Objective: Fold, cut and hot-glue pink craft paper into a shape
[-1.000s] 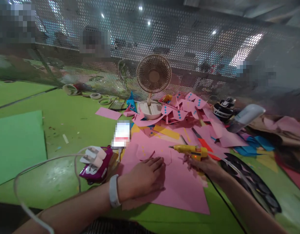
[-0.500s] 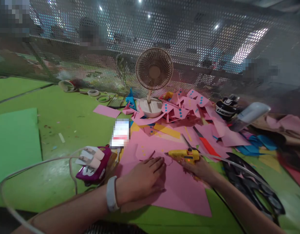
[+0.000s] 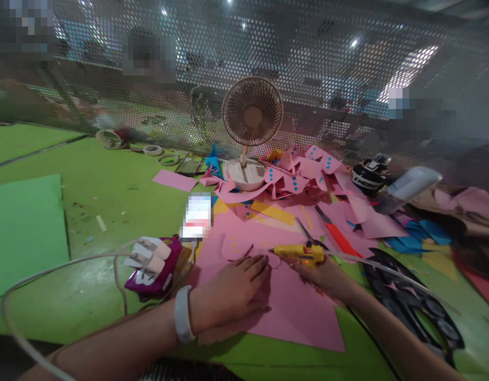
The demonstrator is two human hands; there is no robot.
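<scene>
My left hand (image 3: 231, 288) lies flat, fingers stretched out, on a large pink paper sheet (image 3: 292, 307) on the green table. A white band sits on that wrist. My right hand (image 3: 324, 275) grips a yellow glue gun (image 3: 300, 253), whose nozzle points left, close to my left fingertips and to a cut edge in the pink paper. A clear glue stick sticks out of the gun's back to the right.
A small beige desk fan (image 3: 250, 127) stands behind a heap of pink paper scraps (image 3: 308, 174). A purple power strip (image 3: 155, 267) with white plugs and a cable lies left. Scissors (image 3: 308, 235), black cut paper (image 3: 411, 301), a green sheet (image 3: 26, 227) and tape rolls (image 3: 109, 138) surround a perforated metal screen (image 3: 332, 74).
My right hand has brought the glue gun left and down, so its nozzle is now near my left fingertips. My left hand stays flat on the pink sheet.
</scene>
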